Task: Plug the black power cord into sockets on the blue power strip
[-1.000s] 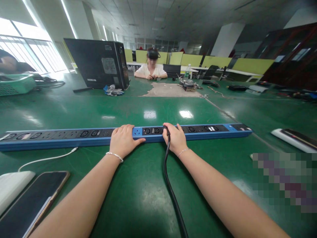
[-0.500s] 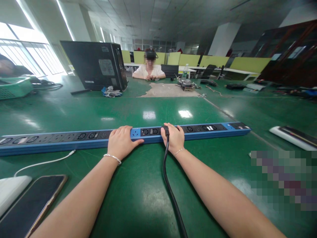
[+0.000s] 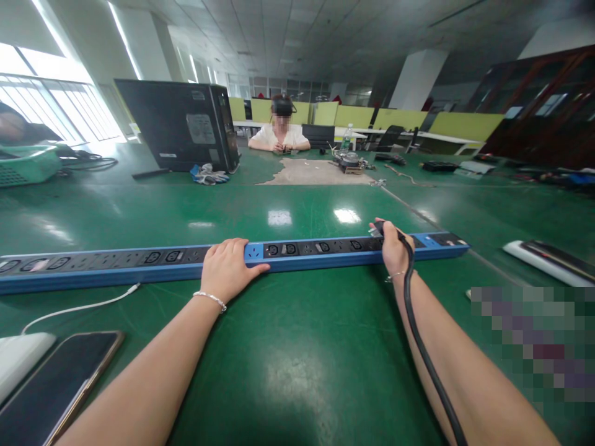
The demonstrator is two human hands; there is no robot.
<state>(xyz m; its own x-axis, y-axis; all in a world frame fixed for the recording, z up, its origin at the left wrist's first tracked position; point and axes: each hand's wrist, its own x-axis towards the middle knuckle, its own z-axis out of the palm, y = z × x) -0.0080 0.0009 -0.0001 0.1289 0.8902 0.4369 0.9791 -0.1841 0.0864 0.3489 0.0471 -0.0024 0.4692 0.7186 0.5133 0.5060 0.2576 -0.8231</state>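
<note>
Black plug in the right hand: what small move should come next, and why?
Probably a turn of the right hand to aim the prongs down at the power strip. The black plug is out of any socket, and its metal prongs seem to point sideways, to the left, while the left hand rests on the strip and could steady it.

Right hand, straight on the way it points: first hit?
Right hand: likely the round metal part on the far side, after free green tabletop. Depth and exact line unclear.
</note>
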